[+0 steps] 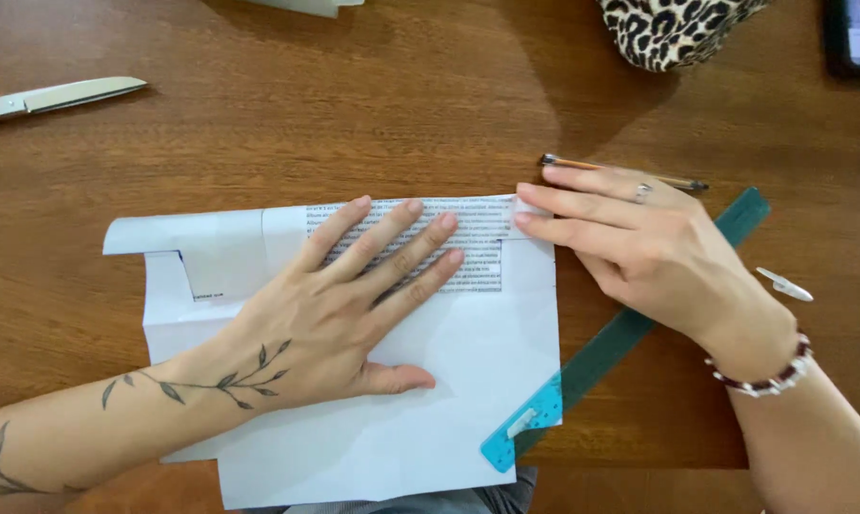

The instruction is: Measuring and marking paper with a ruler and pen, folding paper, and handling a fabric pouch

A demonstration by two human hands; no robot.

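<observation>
Home desk or craft table, wooden tabletop [373,114], scissors [54,97], ruler [630,333], pencil [620,171]

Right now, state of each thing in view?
paper: top strip folded down, printed side showing, flat on table
left hand: flat, pressing the fold
right hand: fingers on fold's right end
ruler: lying diagonal, near end on paper
pen: lying loose behind right hand
scissors: blades closed

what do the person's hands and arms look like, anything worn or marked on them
Both arms are bare, with no sleeves. The left hand and forearm carry a dark leafy vine tattoo. The right hand wears a silver ring, and its wrist a beaded bracelet in dark red and white.
</observation>
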